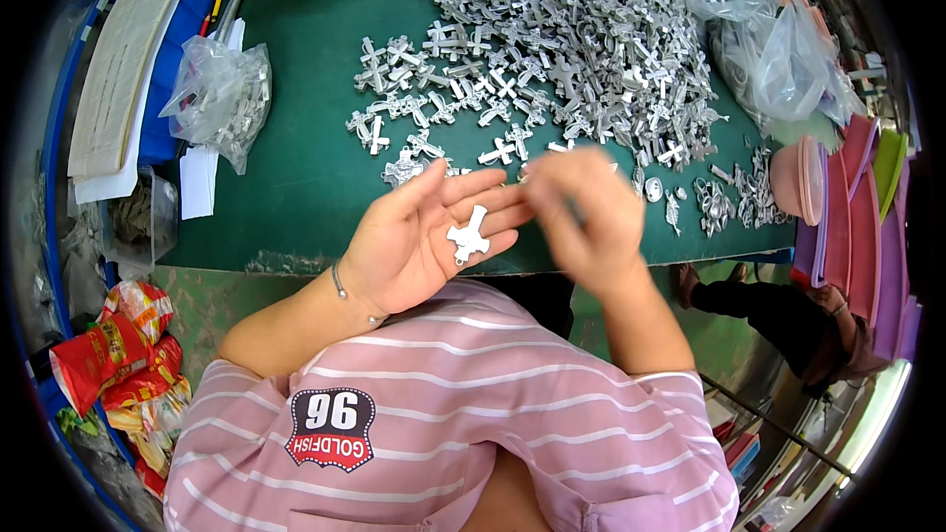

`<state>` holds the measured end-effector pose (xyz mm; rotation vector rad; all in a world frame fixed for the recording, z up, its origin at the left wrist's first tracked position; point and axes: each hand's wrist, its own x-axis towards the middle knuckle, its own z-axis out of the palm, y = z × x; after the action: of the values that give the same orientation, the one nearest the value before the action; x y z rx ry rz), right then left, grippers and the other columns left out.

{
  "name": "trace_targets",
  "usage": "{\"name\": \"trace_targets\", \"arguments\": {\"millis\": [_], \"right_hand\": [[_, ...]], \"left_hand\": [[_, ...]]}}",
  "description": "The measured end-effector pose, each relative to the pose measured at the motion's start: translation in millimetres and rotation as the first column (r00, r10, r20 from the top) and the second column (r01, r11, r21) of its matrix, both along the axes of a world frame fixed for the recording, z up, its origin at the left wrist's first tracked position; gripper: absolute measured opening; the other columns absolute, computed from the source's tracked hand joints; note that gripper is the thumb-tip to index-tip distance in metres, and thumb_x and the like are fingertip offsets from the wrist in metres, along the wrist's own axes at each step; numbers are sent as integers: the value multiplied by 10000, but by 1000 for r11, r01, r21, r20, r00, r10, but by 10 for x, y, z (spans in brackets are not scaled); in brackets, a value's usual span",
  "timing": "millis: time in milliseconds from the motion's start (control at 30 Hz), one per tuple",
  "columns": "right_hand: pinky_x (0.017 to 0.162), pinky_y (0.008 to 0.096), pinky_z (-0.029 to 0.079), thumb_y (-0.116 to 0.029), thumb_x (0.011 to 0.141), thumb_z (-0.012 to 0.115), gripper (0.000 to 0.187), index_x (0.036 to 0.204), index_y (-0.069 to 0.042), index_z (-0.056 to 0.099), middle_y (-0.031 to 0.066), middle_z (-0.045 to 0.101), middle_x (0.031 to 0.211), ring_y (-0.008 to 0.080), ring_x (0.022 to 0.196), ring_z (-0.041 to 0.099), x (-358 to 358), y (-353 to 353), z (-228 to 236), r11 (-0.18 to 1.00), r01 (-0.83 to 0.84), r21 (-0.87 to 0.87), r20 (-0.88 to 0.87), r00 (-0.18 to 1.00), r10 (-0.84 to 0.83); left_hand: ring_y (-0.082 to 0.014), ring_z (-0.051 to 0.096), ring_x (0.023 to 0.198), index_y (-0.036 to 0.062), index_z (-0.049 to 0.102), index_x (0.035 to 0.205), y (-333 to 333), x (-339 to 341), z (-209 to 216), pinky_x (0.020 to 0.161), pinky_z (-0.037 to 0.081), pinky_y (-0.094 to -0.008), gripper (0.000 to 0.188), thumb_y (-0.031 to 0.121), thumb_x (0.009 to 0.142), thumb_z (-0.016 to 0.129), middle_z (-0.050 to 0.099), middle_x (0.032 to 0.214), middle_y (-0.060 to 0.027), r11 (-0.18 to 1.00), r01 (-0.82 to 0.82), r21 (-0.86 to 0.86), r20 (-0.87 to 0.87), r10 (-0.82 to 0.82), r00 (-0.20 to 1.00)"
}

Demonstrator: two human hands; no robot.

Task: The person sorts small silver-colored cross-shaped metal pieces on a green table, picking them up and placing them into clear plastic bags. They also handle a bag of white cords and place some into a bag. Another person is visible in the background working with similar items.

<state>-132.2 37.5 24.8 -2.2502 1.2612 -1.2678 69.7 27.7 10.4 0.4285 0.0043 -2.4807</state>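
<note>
My left hand [414, 236] is turned palm up, its fingers stretched out toward the right. A shiny silver cross pendant [470, 236] with a small loop at one end rests on that palm and lower fingers, held there without being gripped. Close by the left fingertips is my right hand [589, 215], smeared by motion; whether its curled fingers hold anything cannot be made out. Just beyond both hands lie loose silver cross pendants [503, 148], spreading from a large heap [611, 39] on the green table [296, 138].
A clear bag of metal parts [227, 99] sits at left, beside a blue tray [168, 69] with papers. More plastic bags [778, 59] and pink bowls [800, 177] stand at right. Smaller silver pieces [714, 202] lie near the table's front edge. Another person's arm [840, 307] shows at right.
</note>
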Motion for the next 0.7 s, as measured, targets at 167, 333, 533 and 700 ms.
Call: {"name": "trace_targets", "arguments": {"millis": [167,333,533,700], "right_hand": [[677,403,466,-94,741,689,176,896,-35,629,119,575,845,314,794,558,-257,-615,-104,914,344,-217,-428,807,-406],[665,400,436,-149,701,693,159,817,-83,606,72,544,823,277,808,554,-160,-737,-40,875,402,-269,-617,626,-477],[667,384,406,-104,683,677,125,791,-94,615,56,537,812,260,813,546,-222,-790,-61,921,272,-279,-619,682,-389],[654,392,398,-18,635,630,152,764,-90,597,56,528,793,262,799,535,-258,-846,-101,914,291,-283,-636,656,-406]], "left_hand": [[-335,288,1372,-53,257,1417,-13,6,102,1103,301,-445,694,490,985,282,271,1470,-246,992,-121,-31,-26,120,992],[-322,242,1394,-35,227,1435,-20,20,103,1112,283,-440,726,520,971,290,232,1495,-225,986,-162,-34,-128,157,979],[-337,247,1391,-40,262,1415,-14,34,55,1110,297,-447,614,301,943,458,253,1480,-239,979,-172,-109,-128,157,979],[-346,344,1342,-33,343,1358,-6,47,67,1076,381,-406,542,-50,858,553,319,1438,-249,972,-104,-209,22,111,994]]}}
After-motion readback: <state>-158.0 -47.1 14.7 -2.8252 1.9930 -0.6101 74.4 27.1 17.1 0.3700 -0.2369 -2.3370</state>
